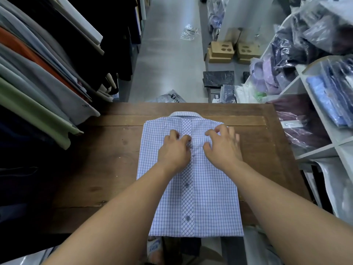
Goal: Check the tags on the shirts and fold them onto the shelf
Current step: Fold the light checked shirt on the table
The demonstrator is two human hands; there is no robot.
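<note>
Shirt (pixel 210 197) in blue check is lying face up on the desk (pixel 95 169), collar (pixel 186 114) away from us. We are pinching its button strip (pixel 187 197) with our left grip (pixel 174 150) and right grip (pixel 222 148), both curled onto the cloth, likely fastening it so the fold holds.

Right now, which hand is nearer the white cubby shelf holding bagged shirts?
Right. The right hand sits on the blue-checked folded shirt's side nearest the white shelf; the left hand lies farther off, at the button placket.
</note>
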